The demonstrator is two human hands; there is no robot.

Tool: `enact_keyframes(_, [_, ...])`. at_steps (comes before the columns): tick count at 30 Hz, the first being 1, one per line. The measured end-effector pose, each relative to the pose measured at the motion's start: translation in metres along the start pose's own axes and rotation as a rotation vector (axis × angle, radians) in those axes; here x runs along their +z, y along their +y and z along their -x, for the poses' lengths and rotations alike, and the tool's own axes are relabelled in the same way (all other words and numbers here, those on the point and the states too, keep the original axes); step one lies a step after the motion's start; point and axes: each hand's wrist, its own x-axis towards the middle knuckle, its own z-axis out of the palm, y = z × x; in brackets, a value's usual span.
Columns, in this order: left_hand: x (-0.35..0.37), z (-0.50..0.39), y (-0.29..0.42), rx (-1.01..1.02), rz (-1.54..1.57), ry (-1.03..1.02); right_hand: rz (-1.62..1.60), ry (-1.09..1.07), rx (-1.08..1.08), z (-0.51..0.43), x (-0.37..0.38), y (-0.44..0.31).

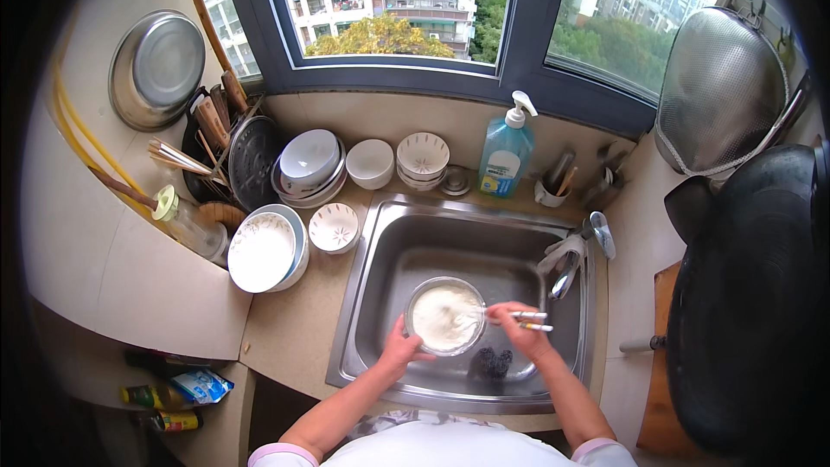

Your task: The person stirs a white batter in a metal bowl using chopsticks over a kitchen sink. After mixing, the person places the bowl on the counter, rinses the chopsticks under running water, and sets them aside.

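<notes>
My left hand [403,345] grips the left side of a clear bowl [480,332] above the stainless steel sink [402,233]. Inside the bowl lies a pale, creamy flour-like mixture [444,318] with an uneven surface. My right hand [522,331] is closed around a pair of white chopsticks [535,316], whose far ends reach over the bowl's right side and are blurred. Below the bowl, a dark mesh scourer [493,362] rests on the sink floor. A chrome faucet [566,275] with a whitish cloth [563,251] around it stands at the sink's right rim.
Stacked bowls [262,253], a small patterned bowl [334,228] and more bowls [369,164] line the counter's left and back. Behind the sink stands a blue pump bottle [506,155]. A black wok [746,298] and steel strainer [723,91] hang at right.
</notes>
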Motion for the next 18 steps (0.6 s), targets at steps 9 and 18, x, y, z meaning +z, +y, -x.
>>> enact_keyframes(9, [0.001, 0.0, 0.0, -0.037, 0.017, -0.027, 0.054, 0.036, -0.117, -0.001, 0.002, -0.003])
enact_keyframes(18, [0.007, 0.001, -0.003, -0.031, 0.015, -0.072, 0.047, 0.059, -0.097, 0.0, -0.002, -0.002])
